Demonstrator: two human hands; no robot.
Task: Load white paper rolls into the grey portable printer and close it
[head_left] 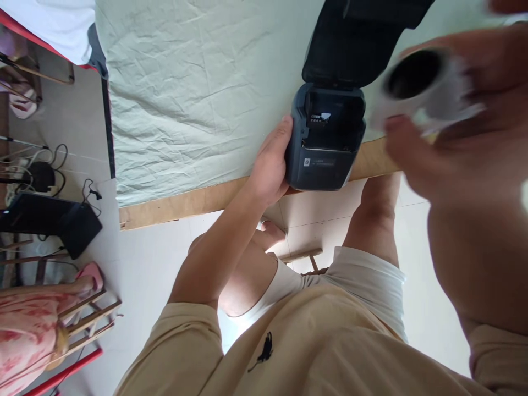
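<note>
A dark blue-black handheld device (325,165), like a small label printer, sits at the front edge of the cloth-covered table. Its black lid (350,44) is swung open, and the inner compartment shows a small white label. My left hand (270,165) grips the device's left side. To the right, raised and blurred, my right hand (437,148) holds a white paper roll (445,104) with a dark core, thumb at its lower edge. The roll is apart from the device.
Pale green wrinkled cloth (185,99) covers the table, with a bare wooden edge (177,212). At the left are a black box-like item (45,217), cables, and a person in a pink patterned garment (25,335) by a wooden stool (88,322).
</note>
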